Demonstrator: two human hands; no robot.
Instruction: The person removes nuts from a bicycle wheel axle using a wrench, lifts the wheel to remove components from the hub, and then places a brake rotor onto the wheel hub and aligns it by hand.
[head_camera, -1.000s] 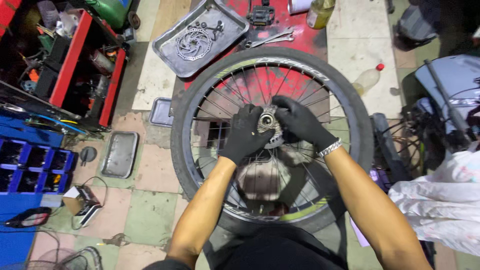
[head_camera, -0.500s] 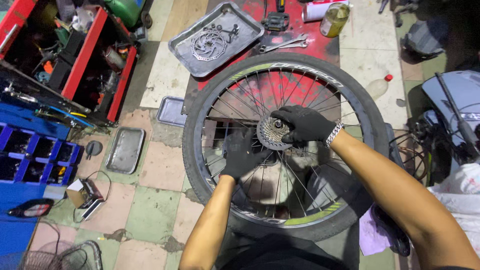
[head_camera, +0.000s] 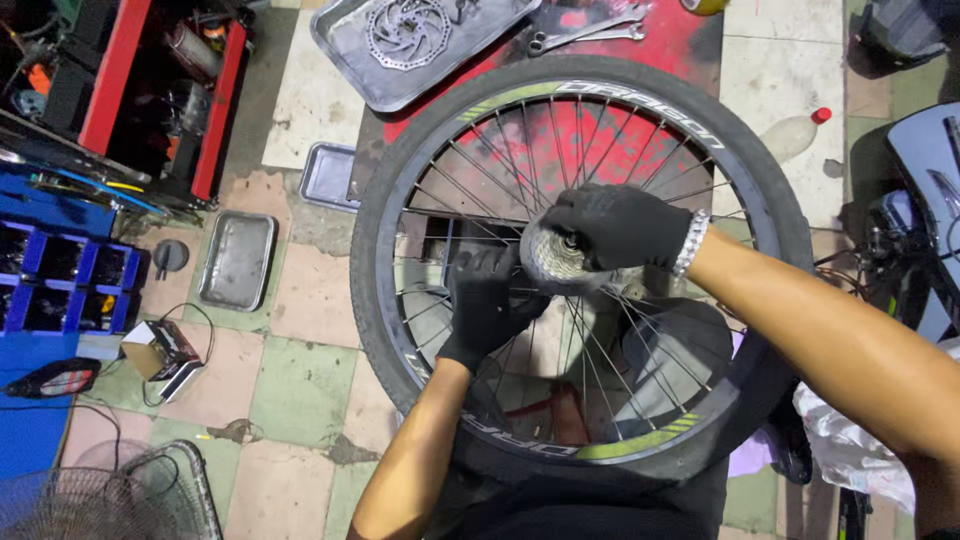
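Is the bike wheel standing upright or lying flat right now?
Lying flat. The wheel shows its full round tyre and spokes to the downward-looking camera, sprocket cluster facing up, with the right hand gripping it.

Both hands wear matt black knit cloth gloves, the left hand (head_camera: 487, 305) among thin bright steel spokes (head_camera: 500, 150) and the right hand (head_camera: 620, 228) over a dull grey metal cassette (head_camera: 553, 260), with a shiny beaded metal bracelet (head_camera: 690, 244) at its wrist. The tyre (head_camera: 395, 190) is matt black rubber around a dark, smoothly painted rim (head_camera: 640, 440). Far off lies a scuffed, dull metal tray (head_camera: 350, 40) with a glossy steel brake disc (head_camera: 407, 33), to the left a smaller brushed tray (head_camera: 238, 260), all on worn, stained floor tiles (head_camera: 300, 380).
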